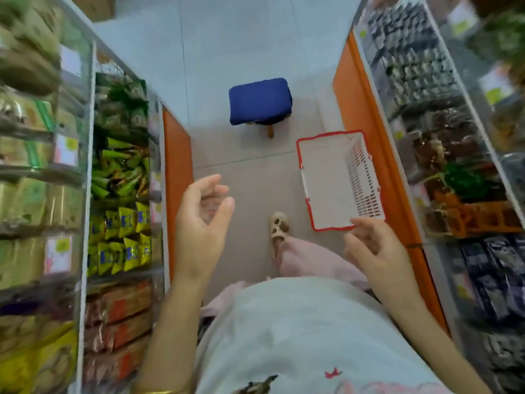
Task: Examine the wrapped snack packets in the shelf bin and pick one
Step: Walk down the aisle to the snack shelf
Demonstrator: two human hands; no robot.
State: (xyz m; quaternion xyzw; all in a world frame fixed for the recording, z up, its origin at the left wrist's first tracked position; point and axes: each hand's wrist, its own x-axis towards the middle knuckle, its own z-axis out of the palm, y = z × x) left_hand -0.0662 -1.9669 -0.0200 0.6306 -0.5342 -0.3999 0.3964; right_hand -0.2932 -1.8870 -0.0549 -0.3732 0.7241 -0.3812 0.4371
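Two hands [202, 220] [372, 247], one basket [326, 183], one stool [260, 99].

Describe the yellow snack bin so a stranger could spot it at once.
Start at the shelves on the person's left. In the row of bins nearest the aisle, take the one beside the left hand. Only its packets are yellow with blue labels; neighbours hold green cones and orange packs.

Soft, even light is filling the aisle; blur is smearing the clear-fronted shelf bins [74, 115] at the bowing edges.
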